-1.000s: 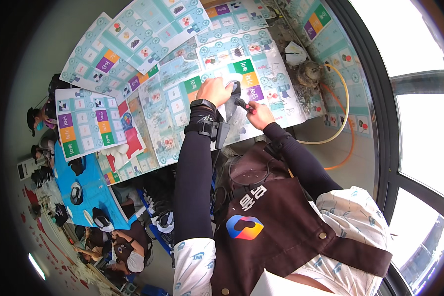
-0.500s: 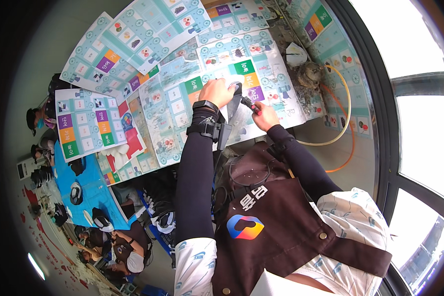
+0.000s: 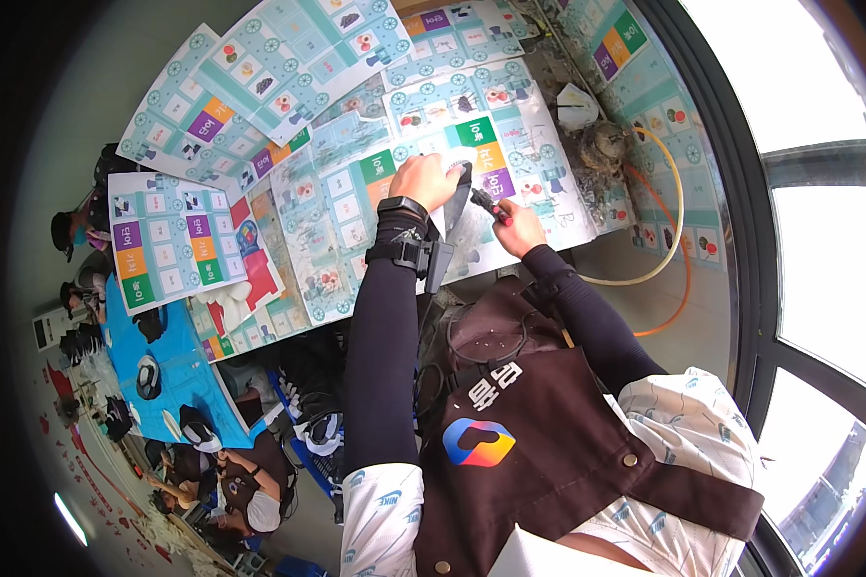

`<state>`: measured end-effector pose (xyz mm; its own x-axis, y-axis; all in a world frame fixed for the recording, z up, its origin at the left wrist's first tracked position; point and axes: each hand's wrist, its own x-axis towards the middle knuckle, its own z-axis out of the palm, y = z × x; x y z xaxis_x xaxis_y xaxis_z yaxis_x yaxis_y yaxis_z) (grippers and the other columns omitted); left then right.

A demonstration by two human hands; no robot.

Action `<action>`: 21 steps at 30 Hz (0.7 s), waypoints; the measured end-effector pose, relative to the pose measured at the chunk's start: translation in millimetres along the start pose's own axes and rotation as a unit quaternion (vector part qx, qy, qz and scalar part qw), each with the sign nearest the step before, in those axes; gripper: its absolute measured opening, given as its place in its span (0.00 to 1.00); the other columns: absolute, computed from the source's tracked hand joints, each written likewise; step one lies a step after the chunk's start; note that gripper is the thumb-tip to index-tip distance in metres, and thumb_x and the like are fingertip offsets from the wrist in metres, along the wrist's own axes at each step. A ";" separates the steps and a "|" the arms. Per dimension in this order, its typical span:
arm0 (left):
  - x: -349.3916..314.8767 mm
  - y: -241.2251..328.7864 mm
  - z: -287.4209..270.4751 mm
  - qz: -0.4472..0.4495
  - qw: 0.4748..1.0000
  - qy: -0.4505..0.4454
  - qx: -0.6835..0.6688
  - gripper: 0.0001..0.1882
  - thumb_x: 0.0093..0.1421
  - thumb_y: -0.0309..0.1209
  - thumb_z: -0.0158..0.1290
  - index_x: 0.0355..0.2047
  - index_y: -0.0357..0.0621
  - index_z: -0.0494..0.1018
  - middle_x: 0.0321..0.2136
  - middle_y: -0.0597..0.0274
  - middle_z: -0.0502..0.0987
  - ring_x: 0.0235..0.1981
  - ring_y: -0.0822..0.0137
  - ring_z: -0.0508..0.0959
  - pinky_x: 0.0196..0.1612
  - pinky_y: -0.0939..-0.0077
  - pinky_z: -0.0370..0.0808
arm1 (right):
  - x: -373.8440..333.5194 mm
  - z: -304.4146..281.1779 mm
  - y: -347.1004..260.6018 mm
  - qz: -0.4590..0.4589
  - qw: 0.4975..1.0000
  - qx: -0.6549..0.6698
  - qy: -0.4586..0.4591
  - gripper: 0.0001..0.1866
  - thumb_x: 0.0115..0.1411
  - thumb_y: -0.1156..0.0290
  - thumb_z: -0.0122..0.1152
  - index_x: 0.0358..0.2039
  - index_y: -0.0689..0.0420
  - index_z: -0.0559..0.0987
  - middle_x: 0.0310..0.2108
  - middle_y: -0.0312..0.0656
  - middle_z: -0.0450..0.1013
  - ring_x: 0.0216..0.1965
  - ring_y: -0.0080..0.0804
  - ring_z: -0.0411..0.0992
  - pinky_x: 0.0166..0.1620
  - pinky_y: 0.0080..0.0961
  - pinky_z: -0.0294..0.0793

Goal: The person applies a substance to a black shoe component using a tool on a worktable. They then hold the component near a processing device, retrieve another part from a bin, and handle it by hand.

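Over the sheet-covered bench, my left hand (image 3: 423, 183) is closed on a dark grey and white piece (image 3: 459, 199). It looks like part of a shoe, though my fingers cover much of it. To its right, my right hand (image 3: 522, 232) grips a slim black tool with a red part (image 3: 487, 201). The tool's black end points up and left toward the piece; whether it touches cannot be made out. Black bands and a small black device (image 3: 438, 264) sit on my left wrist.
Printed sheets (image 3: 308, 58) cover the bench (image 3: 587, 216). At its right lie a white cup-shaped item (image 3: 577, 106) and a grimy round lump (image 3: 603, 146). Yellow (image 3: 681, 192) and orange hoses (image 3: 688, 279) loop beside a window. A blue table (image 3: 164, 337) holds shoes; people work beyond.
Almost nothing differs. The tool's tip and the dark piece have shifted very slightly, while both hands stay in nearly the same place.
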<state>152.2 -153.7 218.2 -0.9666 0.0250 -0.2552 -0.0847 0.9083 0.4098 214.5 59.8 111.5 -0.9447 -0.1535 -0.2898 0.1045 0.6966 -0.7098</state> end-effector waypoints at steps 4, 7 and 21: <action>-2.4 3.1 -1.6 -0.009 1.000 0.000 0.007 0.29 0.62 0.53 0.56 0.43 0.35 0.82 0.40 0.37 0.83 0.46 0.39 0.82 0.53 0.51 0.78 | 0.4 0.7 1.6 -0.013 1.000 -0.014 -0.003 0.12 0.58 0.66 0.56 0.40 0.56 0.80 0.33 0.63 0.79 0.40 0.65 0.77 0.47 0.57 0.74; -2.0 2.5 -2.4 -0.002 1.000 -0.009 0.010 0.29 0.62 0.53 0.56 0.44 0.35 0.82 0.41 0.37 0.83 0.46 0.39 0.82 0.53 0.51 0.78 | 0.3 0.9 1.9 -0.016 1.000 -0.009 -0.011 0.13 0.58 0.67 0.56 0.41 0.56 0.81 0.33 0.63 0.79 0.40 0.65 0.77 0.47 0.56 0.75; -3.5 1.8 -1.6 0.000 1.000 -0.009 0.010 0.29 0.63 0.53 0.56 0.44 0.35 0.81 0.41 0.37 0.83 0.46 0.40 0.82 0.53 0.52 0.77 | 1.8 6.8 5.6 0.003 0.999 -0.030 -0.024 0.15 0.58 0.66 0.54 0.42 0.56 0.82 0.35 0.63 0.79 0.42 0.65 0.77 0.50 0.55 0.75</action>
<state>155.1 -152.8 221.2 -0.9620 0.0329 -0.2710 -0.0794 0.9162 0.3929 215.5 58.6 102.6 -0.9281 -0.1808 -0.3256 0.0909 0.7378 -0.6689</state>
